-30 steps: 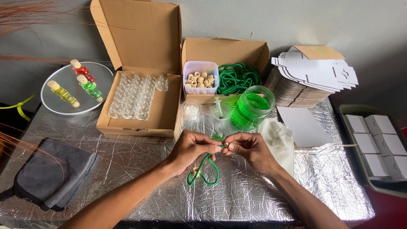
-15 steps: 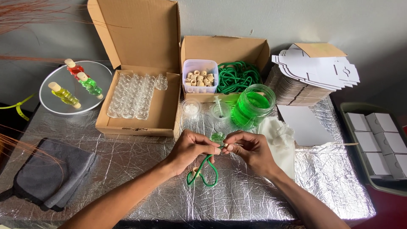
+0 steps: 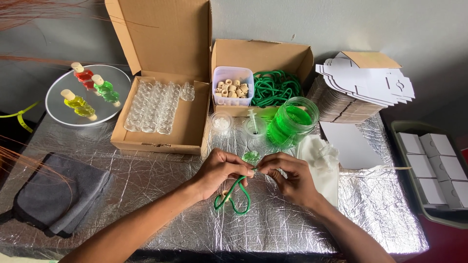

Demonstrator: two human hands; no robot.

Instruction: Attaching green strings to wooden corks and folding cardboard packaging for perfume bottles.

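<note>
Here both hands meet over the foil-covered counter [image 3: 146, 195], working on one small bottle [image 3: 251, 157] filled with green liquid. The left hand [image 3: 219, 170] pinches the bottle's neck together with a loop of green cord [image 3: 234, 197] that hangs down from its fingers, a cork seemingly threaded on it; the right hand [image 3: 287, 178] closes its fingertips on the cord's end just beside the bottle. So both are closed, gripping cord and bottle between them.

As far as one can judge, this bottle is filled and is now getting its cord; whether a knot is made cannot be seen. Three finished bottles lie on a round plate [image 3: 58, 109] at the far left: a red one [image 3: 84, 75], a green one [image 3: 106, 90] and a yellow one [image 3: 78, 104], each corked. Much seems left, for the open box [image 3: 190, 131] beside the plate holds rows of clear empty bottles [image 3: 152, 104].

A second box [image 3: 297, 56] behind holds a plastic tub [image 3: 233, 73] of corks [image 3: 232, 88] and a heap of green cord [image 3: 275, 87]. In front of it stands a glass jar [image 3: 292, 122] partly full of green liquid, a small cup with a syringe [image 3: 253, 122] and another small cup [image 3: 221, 122]. To the right are stacked flat cardboard blanks [image 3: 365, 83], a white cloth [image 3: 321, 156], and a tray [image 3: 404, 127] of folded white boxes [image 3: 434, 165]. A dark cloth [image 3: 58, 192] lies at the left.
</note>
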